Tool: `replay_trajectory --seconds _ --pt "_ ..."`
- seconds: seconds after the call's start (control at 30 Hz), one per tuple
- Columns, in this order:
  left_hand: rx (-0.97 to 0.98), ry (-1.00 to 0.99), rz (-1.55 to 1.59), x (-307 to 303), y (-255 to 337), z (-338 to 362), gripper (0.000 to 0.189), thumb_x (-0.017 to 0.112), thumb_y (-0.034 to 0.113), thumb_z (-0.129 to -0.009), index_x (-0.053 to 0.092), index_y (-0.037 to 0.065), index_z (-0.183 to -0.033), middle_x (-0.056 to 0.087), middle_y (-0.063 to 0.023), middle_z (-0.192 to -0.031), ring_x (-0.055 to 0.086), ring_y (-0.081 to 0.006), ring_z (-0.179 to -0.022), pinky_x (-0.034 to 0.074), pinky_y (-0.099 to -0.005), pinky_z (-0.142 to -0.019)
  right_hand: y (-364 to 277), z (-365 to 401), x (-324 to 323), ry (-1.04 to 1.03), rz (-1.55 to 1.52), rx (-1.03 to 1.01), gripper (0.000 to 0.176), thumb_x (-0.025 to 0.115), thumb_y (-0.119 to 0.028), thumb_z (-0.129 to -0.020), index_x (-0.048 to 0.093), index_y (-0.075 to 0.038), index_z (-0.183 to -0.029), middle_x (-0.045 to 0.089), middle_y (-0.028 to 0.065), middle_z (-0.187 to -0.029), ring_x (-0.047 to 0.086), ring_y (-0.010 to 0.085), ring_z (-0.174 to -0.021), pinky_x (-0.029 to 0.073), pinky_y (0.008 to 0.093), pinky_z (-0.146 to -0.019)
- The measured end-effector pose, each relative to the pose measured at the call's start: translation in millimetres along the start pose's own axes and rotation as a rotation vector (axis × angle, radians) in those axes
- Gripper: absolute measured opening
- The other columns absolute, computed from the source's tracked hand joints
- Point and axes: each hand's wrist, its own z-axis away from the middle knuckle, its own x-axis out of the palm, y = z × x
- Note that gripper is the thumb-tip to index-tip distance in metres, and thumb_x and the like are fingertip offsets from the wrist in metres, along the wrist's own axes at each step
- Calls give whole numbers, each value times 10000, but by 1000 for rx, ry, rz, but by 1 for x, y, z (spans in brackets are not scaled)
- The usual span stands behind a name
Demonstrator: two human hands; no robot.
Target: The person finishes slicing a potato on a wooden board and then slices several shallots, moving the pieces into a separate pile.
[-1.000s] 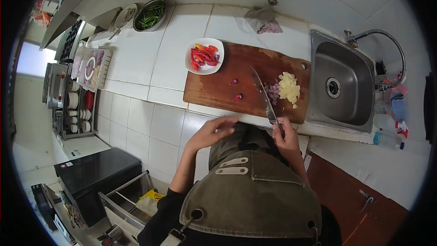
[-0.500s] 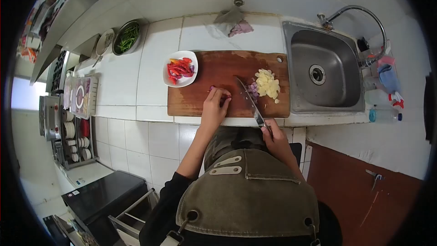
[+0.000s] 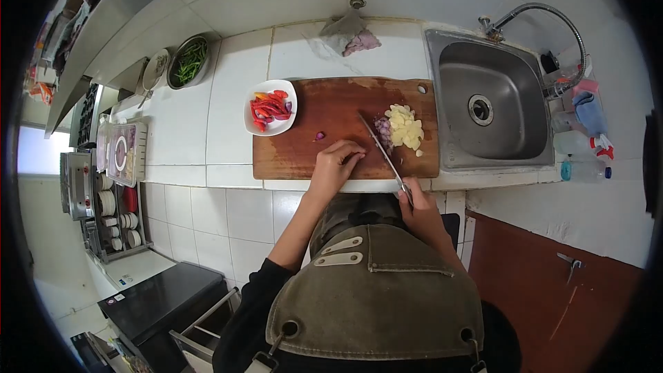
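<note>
My right hand (image 3: 418, 207) is wrapped round the handle of a kitchen knife (image 3: 384, 150). The blade slants up and left over a wooden cutting board (image 3: 290, 155), with its edge turned down. Left of the blade, my left hand (image 3: 337, 164) is closed in a pinch near the board's front edge; what it holds is hidden by the fingers. A small purple shallot (image 3: 319, 136) lies behind that hand. Just right of the blade are chopped shallots (image 3: 382, 128), touching a pile of pale sliced garlic (image 3: 405, 127).
A white bowl (image 3: 248, 112) of red chillies stands on the board's back left corner. To the right is a steel sink (image 3: 456, 155) with a curved tap (image 3: 552, 8). A bowl of green chillies (image 3: 191, 62) and a lidded plastic box (image 3: 126, 154) sit left. Cloths (image 3: 360, 42) lie behind.
My left hand has shifted right and closer to me, uncovering the small shallot. The knife has turned so that its blade shows narrower.
</note>
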Motion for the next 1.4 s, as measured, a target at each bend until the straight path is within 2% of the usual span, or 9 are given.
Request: replay_trajectory --seconds 0.3,0.43,0.5,0.63,0.83,0.9,1.0,1.2,1.4 --pt "-4 -85 10 -2 3 -15 118 733 3 -800 731 7 -918 716 -120 -921 703 -283 -840 558 -344 -746 -2 2 4 -68 178 48 272 527 -181 -977 487 -59 -1217 621 262 -704 622 475 -661 483 552 -592" --pt "-1 -113 -42 -2 6 -24 111 716 -10 -798 731 0 -907 716 -124 -909 702 -289 -829 559 -357 -743 -4 1 3 -84 225 112 252 508 -195 -990 481 -59 -1200 614 259 -689 621 475 -659 481 557 -590" --pt "31 -124 -67 -1 5 -26 112 709 -16 -796 730 0 -904 716 -126 -907 703 -292 -826 560 -361 -740 -1 2 5 -77 184 84 227 511 -143 -988 502 -23 -1181 596 246 -663 624 455 -637 479 532 -573" --pt "44 -160 -157 -3 10 -28 121 679 -8 -800 725 9 -911 704 -133 -908 689 -327 -807 561 -391 -724 -9 3 0 -73 170 75 218 503 -152 -994 499 -22 -1169 596 252 -663 623 460 -646 472 535 -570" --pt "26 -220 -244 -3 12 -30 113 658 9 -810 717 19 -905 690 -136 -904 674 -355 -779 564 -425 -701 -15 11 -9 -105 173 104 195 492 -167 -1001 470 -24 -1132 602 260 -675 617 470 -658 465 540 -575" --pt "25 -223 -233 -4 12 -30 112 656 10 -810 716 19 -904 690 -137 -903 674 -355 -778 564 -427 -697 -19 10 -12 -237 236 221 212 452 -181 -1015 458 -26 -1160 636 237 -780 641 440 -729 497 539 -631" --pt "66 -186 -177 -3 9 -29 117 658 10 -806 713 20 -909 691 -137 -900 675 -356 -781 564 -427 -698 -9 3 0 -171 215 104 184 469 -170 -1008 458 -27 -1123 625 221 -735 640 426 -693 493 530 -598" --pt "61 -180 -169 -3 11 -30 113 651 -1 -804 707 15 -902 690 -139 -889 675 -354 -785 563 -423 -708 -10 -5 4 -90 236 21 142 479 -169 -1004 454 -36 -1045 608 205 -691 635 414 -653 489 516 -556" --pt "69 -187 -192 -3 7 -28 104 656 -13 -790 692 13 -885 681 -151 -868 670 -359 -776 556 -431 -704 -17 6 -6 -145 223 96 129 483 -169 -1001 458 -46 -1030 606 182 -671 632 411 -637 489 513 -549"
